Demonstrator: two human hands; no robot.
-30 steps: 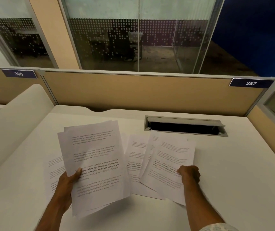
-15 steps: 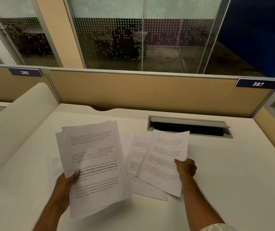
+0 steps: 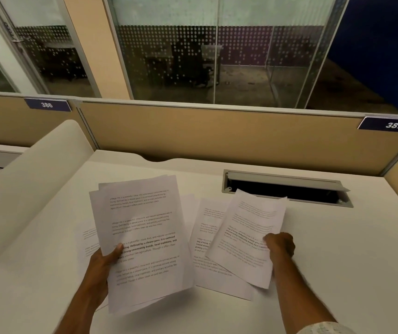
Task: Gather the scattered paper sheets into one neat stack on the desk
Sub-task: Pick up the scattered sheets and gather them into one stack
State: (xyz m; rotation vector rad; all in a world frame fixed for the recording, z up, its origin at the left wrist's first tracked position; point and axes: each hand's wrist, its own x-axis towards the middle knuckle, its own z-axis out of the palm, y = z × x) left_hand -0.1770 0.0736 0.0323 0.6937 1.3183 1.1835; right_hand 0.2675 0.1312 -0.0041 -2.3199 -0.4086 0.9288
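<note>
A tan partition [image 3: 229, 138] carrying number plates 386 [image 3: 47, 105] and 387 [image 3: 394, 125] backs the workstation, an open cable hatch [image 3: 287, 188] set just before it, a dot-frosted glass wall [image 3: 217, 49] rising behind.

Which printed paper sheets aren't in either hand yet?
The white printed sheet lying flat mid-desk, under the right hand's lifted sheet, plus one peeking out behind the left hand's bundle.
</note>
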